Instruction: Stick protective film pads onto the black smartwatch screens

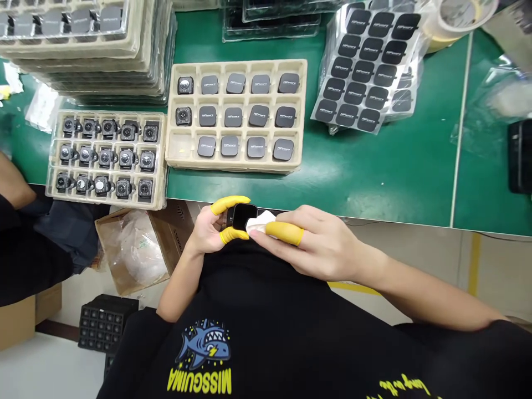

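Note:
Just off the table's front edge, my left hand (214,228) grips a smartwatch (244,216) by its sides, with yellow finger cots on the thumb and a finger. The watch's dark screen faces up. My right hand (316,241), also with a yellow finger cot, pinches a white cloth (262,220) at the watch's right side. On the table beyond lies a beige tray (235,166). Most of its pockets hold dark square pieces with printed lettering, two in the left column hold watch bodies with the sensor side up, and the front left pocket holds none.
Left of it, another tray (160,202) holds several watches. Stacked trays (141,50) rise behind that. Sheets of dark square stickers (361,72) lie at right, near a tape roll (461,16). A cardboard box (170,233) stands below the edge; another person's arm (14,180) is at far left.

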`<state>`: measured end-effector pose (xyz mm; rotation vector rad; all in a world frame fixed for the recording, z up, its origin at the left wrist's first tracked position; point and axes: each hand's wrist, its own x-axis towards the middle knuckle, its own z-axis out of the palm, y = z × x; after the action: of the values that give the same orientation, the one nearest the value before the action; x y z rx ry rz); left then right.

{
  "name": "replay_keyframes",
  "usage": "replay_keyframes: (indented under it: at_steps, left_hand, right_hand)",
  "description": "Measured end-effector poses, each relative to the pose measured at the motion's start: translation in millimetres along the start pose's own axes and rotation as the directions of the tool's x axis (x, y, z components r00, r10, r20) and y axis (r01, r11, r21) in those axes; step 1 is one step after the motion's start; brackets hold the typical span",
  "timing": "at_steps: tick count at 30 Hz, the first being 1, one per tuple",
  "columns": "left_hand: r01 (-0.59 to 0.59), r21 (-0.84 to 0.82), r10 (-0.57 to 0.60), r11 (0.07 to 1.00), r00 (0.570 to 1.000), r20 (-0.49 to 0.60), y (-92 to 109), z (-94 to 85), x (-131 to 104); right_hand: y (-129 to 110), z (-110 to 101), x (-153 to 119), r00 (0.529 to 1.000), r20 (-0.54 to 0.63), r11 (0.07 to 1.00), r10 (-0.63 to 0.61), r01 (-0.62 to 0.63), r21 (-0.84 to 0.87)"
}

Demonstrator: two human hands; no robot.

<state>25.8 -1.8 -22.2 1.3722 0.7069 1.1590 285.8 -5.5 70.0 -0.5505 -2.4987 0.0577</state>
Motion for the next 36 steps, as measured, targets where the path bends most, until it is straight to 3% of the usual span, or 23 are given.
replay_keyframes:
  at_steps: [4,9,12,15,19,23,33,36]
  left_hand:
    - [0.024,-0.004,-0.024,1.0,1.0,0.007,-2.4,-1.2,-2.3]
    - [0.038,0.009,-0.038,0.999,0.999,-0.011,-6.5,-1.4,-7.1]
    - [0.021,0.02,-0.021,1.0,0.999,-0.031,-6.1,-0.8,-7.2]
    - [0.025,0.031,-0.024,0.999,0.999,-0.025,-5.3,-0.5,-6.0]
    - [0.003,-0.007,-0.003,1.0,1.0,-0.029,-4.9,0.4,-5.0]
    - [-0.016,0.009,0.016,1.0,1.0,-0.025,-3.3,0.3,-5.1]
    - [0.032,0.058,-0.031,0.998,0.999,-0.022,2.2,-0.1,-5.9]
    - [0.0,0.096,0.005,0.995,0.998,-0.056,3.9,-0.4,-6.0]
  right_hand:
    - [7.1,8.0,1.8,1.0,0.016,0.999,-0.002,0.003,-0.05]
    - [22.7,8.2,-0.7,0.986,-0.022,0.979,0.164,-0.166,-0.117]
    - [23.2,-0.7,-2.0,0.961,-0.068,0.963,0.267,-0.268,-0.008]
    - [17.2,-10.5,-3.1,0.946,-0.041,0.943,0.322,-0.317,0.101]
    - [12.0,-14.5,-3.3,0.951,-0.001,0.941,0.31,-0.306,0.145]
    - [14.5,-10.3,-4.7,0.968,-0.048,0.963,0.247,-0.24,0.123]
    - [14.1,-10.8,-8.3,0.968,-0.085,0.968,0.236,-0.228,0.101]
    - [22.5,-13.3,-20.2,0.946,-0.137,0.955,0.294,-0.297,0.001]
